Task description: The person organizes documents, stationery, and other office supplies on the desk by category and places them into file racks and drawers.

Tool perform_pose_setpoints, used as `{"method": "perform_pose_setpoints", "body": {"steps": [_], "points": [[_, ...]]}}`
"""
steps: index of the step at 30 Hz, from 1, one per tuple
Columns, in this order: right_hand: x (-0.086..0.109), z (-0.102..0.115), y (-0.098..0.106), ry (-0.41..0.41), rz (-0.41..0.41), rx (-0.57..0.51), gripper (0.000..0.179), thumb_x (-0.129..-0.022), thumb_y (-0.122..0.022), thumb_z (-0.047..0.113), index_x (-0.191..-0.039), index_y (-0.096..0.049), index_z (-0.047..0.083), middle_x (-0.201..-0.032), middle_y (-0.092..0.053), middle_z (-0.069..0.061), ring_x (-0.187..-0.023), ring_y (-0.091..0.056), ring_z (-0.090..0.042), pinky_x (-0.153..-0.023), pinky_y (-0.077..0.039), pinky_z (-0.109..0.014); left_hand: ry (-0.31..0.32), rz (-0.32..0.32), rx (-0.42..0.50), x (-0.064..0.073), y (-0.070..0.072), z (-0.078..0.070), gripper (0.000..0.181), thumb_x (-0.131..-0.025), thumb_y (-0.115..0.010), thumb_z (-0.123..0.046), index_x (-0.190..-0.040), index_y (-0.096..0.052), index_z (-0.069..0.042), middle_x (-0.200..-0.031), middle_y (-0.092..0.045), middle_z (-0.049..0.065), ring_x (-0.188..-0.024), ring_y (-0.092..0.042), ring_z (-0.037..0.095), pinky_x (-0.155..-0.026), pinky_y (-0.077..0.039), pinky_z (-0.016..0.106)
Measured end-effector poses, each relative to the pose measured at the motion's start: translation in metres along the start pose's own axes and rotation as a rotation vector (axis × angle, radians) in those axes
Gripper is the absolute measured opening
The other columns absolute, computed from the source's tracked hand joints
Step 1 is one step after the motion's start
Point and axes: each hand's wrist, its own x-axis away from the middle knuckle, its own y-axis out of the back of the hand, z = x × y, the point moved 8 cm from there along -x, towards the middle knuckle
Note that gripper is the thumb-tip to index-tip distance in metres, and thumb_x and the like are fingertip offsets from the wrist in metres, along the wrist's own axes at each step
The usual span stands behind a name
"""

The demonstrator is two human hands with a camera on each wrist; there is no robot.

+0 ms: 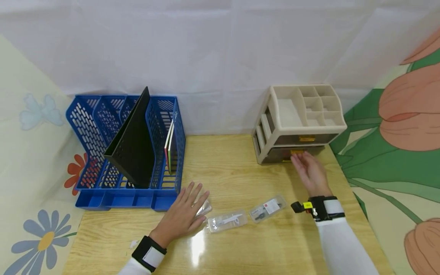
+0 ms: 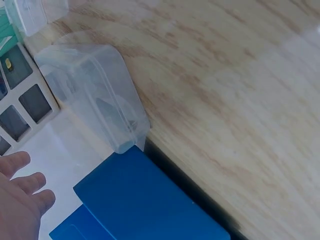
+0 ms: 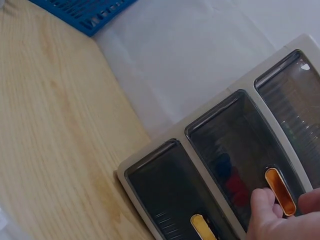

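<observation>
My right hand (image 1: 313, 175) reaches the middle drawer of a beige desktop organizer (image 1: 283, 131). In the right wrist view, its thumb and fingers pinch around the gold drawer handle (image 3: 281, 192). Red and blue shapes show through that dark drawer front (image 3: 230, 155). With fingers spread, my left hand (image 1: 183, 215) lies over a clear plastic case (image 1: 205, 208), hiding part of it. Beside it lie a clear case (image 1: 227, 221) with a white item inside and another clear case (image 1: 268, 208) with a white label and a dark metal tool.
A blue file rack (image 1: 127, 189) at the left holds a black folder (image 1: 135, 145) and thin booklets (image 1: 170, 147). Small blue trays run along its front. Open compartments (image 1: 314, 105) top the organizer, which stands by the white cloth backdrop (image 1: 220, 68).
</observation>
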Motion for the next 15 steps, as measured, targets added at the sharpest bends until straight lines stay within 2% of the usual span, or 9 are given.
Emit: {"method": "perform_pose_setpoints", "body": {"steps": [6,9,12,15], "points": [[-0.007,0.001,-0.003,0.005,-0.017,-0.008,0.047,-0.101,-0.039,-0.003,-0.141,-0.019,0.011,-0.113,-0.042,-0.014,-0.105,-0.054,-0.026,-0.105,-0.045,-0.031,0.011,0.004,0.019,0.001,-0.002,-0.003,0.071,-0.091,-0.056,-0.043,-0.151,-0.036,-0.011,-0.153,-0.037,0.023,-0.142,-0.023,0.043,-0.107,-0.036,0.063],[-0.006,0.001,0.001,0.023,-0.06,0.055,0.046,-0.101,-0.043,0.001,-0.141,-0.023,0.01,-0.111,-0.045,-0.013,-0.103,-0.057,-0.025,-0.098,-0.051,-0.03,0.018,0.021,0.017,0.002,-0.004,-0.004,0.071,-0.091,-0.056,-0.043,-0.151,-0.034,-0.011,-0.154,-0.036,0.022,-0.144,-0.019,0.042,-0.108,-0.035,0.062],[-0.002,0.001,0.011,0.031,-0.149,0.171,0.026,-0.101,-0.047,0.007,-0.126,-0.041,0.007,-0.103,-0.052,-0.01,-0.094,-0.059,-0.021,-0.081,-0.058,-0.029,0.017,0.021,0.003,0.002,-0.006,-0.005,0.072,-0.09,-0.058,-0.042,-0.151,-0.035,-0.011,-0.153,-0.037,0.022,-0.142,-0.023,0.043,-0.107,-0.036,0.061],[0.0,-0.002,0.023,-0.003,-0.245,0.26,0.007,-0.1,-0.048,0.009,-0.101,-0.053,0.004,-0.087,-0.058,-0.007,-0.079,-0.061,-0.018,-0.066,-0.059,-0.03,0.003,0.015,-0.011,0.0,-0.005,-0.007,0.07,-0.09,-0.058,-0.04,-0.15,-0.037,-0.01,-0.152,-0.04,0.021,-0.14,-0.029,0.042,-0.108,-0.036,0.059]]}}
